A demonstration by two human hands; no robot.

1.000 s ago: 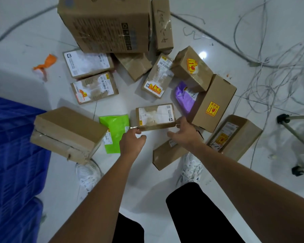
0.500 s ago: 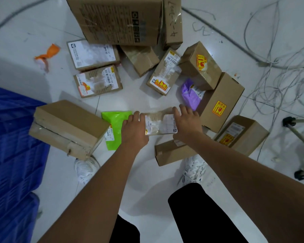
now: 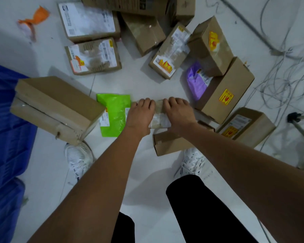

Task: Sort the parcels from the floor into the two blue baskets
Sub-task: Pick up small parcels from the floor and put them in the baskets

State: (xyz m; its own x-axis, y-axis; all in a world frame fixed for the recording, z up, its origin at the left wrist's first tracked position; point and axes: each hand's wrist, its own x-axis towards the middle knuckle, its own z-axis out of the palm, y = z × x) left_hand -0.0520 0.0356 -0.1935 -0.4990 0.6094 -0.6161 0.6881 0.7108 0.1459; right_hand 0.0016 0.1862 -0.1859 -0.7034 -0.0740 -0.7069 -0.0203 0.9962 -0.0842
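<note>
Both hands grip one small taped cardboard parcel [image 3: 159,118] from above, the left hand [image 3: 139,116] on its left end, the right hand [image 3: 178,114] on its right, fingers curled over the far edge. The parcel sits between a green mailer bag [image 3: 115,114] and a plain brown box [image 3: 170,142]. A blue basket [image 3: 5,137] stands at far left.
</note>
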